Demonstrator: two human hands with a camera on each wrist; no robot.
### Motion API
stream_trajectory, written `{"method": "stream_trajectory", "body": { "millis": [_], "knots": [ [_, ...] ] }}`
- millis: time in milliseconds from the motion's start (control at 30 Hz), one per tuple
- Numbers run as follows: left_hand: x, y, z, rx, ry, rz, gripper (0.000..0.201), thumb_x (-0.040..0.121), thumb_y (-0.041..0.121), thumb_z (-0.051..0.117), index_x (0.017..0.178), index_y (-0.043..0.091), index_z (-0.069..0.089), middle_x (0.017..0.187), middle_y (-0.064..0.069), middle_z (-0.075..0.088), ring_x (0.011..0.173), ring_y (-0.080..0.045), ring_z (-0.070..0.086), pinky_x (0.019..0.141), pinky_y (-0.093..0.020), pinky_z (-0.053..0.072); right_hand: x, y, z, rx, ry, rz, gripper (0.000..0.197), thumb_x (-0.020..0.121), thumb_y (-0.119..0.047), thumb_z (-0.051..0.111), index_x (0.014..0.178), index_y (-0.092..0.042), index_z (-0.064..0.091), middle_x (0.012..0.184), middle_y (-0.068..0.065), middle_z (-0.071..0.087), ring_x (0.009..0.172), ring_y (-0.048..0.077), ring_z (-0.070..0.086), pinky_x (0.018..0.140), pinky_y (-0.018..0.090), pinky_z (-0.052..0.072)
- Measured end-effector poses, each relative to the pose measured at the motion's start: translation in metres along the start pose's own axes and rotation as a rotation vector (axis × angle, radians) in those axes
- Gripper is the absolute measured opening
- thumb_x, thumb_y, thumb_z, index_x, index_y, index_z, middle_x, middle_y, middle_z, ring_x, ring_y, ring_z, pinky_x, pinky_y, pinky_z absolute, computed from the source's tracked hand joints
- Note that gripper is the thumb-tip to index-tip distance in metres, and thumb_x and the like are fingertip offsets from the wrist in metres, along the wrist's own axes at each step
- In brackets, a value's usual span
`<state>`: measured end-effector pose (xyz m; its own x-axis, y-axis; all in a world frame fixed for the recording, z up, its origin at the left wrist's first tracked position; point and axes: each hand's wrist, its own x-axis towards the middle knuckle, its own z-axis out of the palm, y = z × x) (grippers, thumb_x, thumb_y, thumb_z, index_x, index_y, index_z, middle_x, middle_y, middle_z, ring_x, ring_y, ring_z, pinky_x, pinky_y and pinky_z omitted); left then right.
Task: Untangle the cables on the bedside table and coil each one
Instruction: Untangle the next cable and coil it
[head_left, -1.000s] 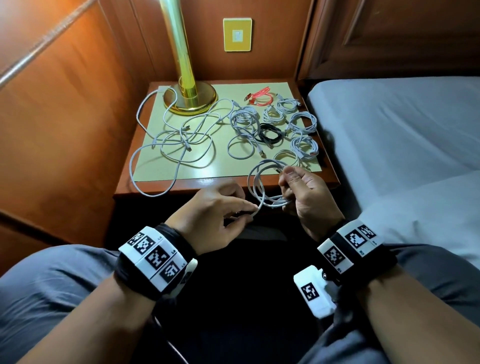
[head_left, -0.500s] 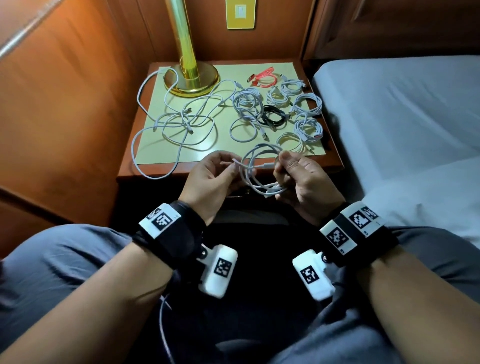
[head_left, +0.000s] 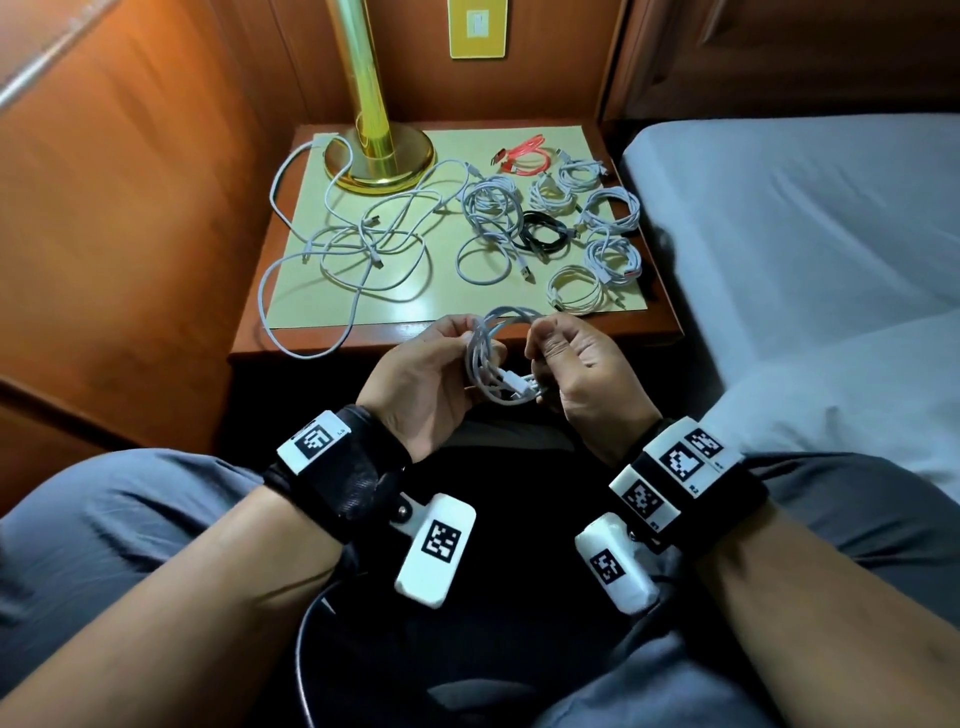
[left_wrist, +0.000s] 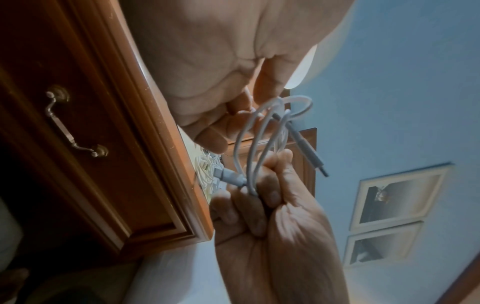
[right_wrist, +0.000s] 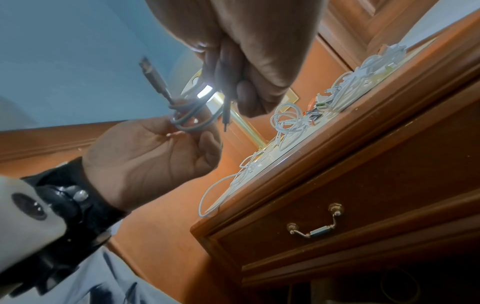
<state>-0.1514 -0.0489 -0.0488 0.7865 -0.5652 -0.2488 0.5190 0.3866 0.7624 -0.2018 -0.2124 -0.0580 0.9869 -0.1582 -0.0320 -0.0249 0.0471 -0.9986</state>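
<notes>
Hands meet just in front of the table's near edge, above the person's lap, and share one coiled white cable (head_left: 493, 358). The left hand (head_left: 421, 384) pinches the left side of the coil between thumb and fingertips; the right hand (head_left: 582, 374) has its fingers curled round the right side, gathering the loops. In the left wrist view both plug ends of this cable stick out of the bundle, one pointing toward the drawer front (left_wrist: 85, 144), the other away from it.

Past the hands, the table (head_left: 660, 327) carries a pale green mat (head_left: 415, 306). On its left half a tangle of white cables (head_left: 358, 249) lies spread loose, with one long loop hanging over the table's front edge. Right of that, a half-coiled white cable (head_left: 488, 213) sits beside a black coil (head_left: 543, 239). Four small white coils (head_left: 610, 208) lie along the mat's right side, and a red coil (head_left: 524, 156) lies near the back. A brass lamp base (head_left: 379, 156) stands at the back left corner, one white lead curving round it. The bed (head_left: 805, 218) lies to the table's right.
</notes>
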Motion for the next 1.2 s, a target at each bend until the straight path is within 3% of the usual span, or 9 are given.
{"method": "stream_trajectory", "body": {
  "millis": [133,267,400,567,700,800,900,1000,1200],
  "knots": [
    [-0.002,0.006,-0.001,0.004,-0.053,-0.008,0.028,0.08,0.016,0.047,0.106,0.007,0.054,0.085,-0.011,0.062,0.076,-0.025,0.055,0.074,-0.037,0.044,0.0,-0.003,-0.001,-0.043,0.045,-0.012,0.031,0.105,-0.03,0.045,0.078,-0.015,0.053,0.059,-0.005,0.043,0.049,0.009,0.035,0.044,0.02,0.032],
    [-0.002,-0.001,0.005,0.217,0.017,0.078,0.054,0.06,0.012,0.071,0.11,0.008,0.051,0.083,-0.005,0.061,0.073,-0.019,0.057,0.072,-0.035,0.042,0.0,0.0,-0.002,-0.064,0.07,-0.036,0.032,0.104,-0.034,0.047,0.08,-0.015,0.054,0.059,-0.006,0.045,0.051,0.011,0.037,0.047,0.025,0.032],
    [0.002,-0.014,0.006,0.413,0.129,0.202,0.045,0.07,0.009,0.077,0.107,0.01,0.051,0.074,0.003,0.06,0.069,-0.014,0.058,0.073,-0.036,0.056,0.001,0.005,0.0,-0.071,0.063,-0.064,0.031,0.102,-0.037,0.047,0.081,-0.015,0.053,0.057,-0.012,0.044,0.051,0.007,0.037,0.049,0.022,0.032],
    [0.006,-0.017,-0.001,0.519,0.314,0.215,0.038,0.07,0.009,0.08,0.099,0.013,0.058,0.086,-0.008,0.067,0.069,-0.021,0.066,0.071,-0.039,0.055,0.004,0.006,0.0,-0.061,0.104,-0.101,0.027,0.105,-0.027,0.046,0.081,-0.016,0.053,0.076,0.001,0.049,0.061,0.004,0.044,0.062,0.017,0.04],
    [0.008,-0.014,-0.003,0.567,0.38,0.145,0.048,0.064,0.015,0.089,0.102,0.011,0.06,0.084,-0.012,0.069,0.074,-0.027,0.071,0.077,-0.044,0.061,0.003,0.009,0.002,-0.037,0.093,-0.116,0.027,0.102,-0.031,0.047,0.08,-0.015,0.052,0.075,-0.001,0.048,0.061,0.004,0.044,0.063,0.018,0.042],
    [0.005,-0.007,-0.004,0.537,0.317,0.039,0.045,0.072,-0.002,0.085,0.108,0.008,0.059,0.082,-0.016,0.067,0.072,-0.026,0.067,0.074,-0.043,0.06,0.003,0.008,0.002,-0.018,0.144,-0.109,0.027,0.105,-0.023,0.044,0.082,-0.013,0.051,0.073,-0.002,0.047,0.059,0.002,0.045,0.061,0.014,0.043],
    [0.0,-0.006,-0.004,0.617,0.213,-0.069,0.046,0.073,-0.006,0.083,0.11,0.007,0.059,0.077,-0.016,0.07,0.067,-0.028,0.065,0.068,-0.037,0.056,0.007,0.002,-0.002,0.104,0.253,-0.042,0.024,0.107,-0.018,0.042,0.085,-0.015,0.053,0.065,-0.007,0.046,0.051,0.002,0.042,0.049,0.017,0.036],
    [-0.005,-0.01,-0.002,0.667,0.116,-0.149,0.035,0.078,-0.007,0.078,0.107,0.004,0.062,0.069,-0.013,0.069,0.063,-0.025,0.061,0.063,-0.032,0.057,0.013,-0.008,-0.008,0.24,0.38,-0.046,0.022,0.107,-0.019,0.043,0.088,-0.017,0.053,0.068,-0.008,0.05,0.052,0.002,0.043,0.051,0.022,0.033],
    [-0.005,-0.013,0.001,0.694,0.056,-0.12,0.029,0.078,-0.003,0.08,0.103,0.004,0.066,0.08,-0.018,0.069,0.071,-0.027,0.065,0.071,-0.036,0.059,0.006,-0.018,-0.004,0.465,0.302,0.005,0.026,0.108,-0.019,0.039,0.085,-0.015,0.049,0.063,-0.009,0.045,0.051,0.004,0.038,0.048,0.024,0.029]
  ]
}}
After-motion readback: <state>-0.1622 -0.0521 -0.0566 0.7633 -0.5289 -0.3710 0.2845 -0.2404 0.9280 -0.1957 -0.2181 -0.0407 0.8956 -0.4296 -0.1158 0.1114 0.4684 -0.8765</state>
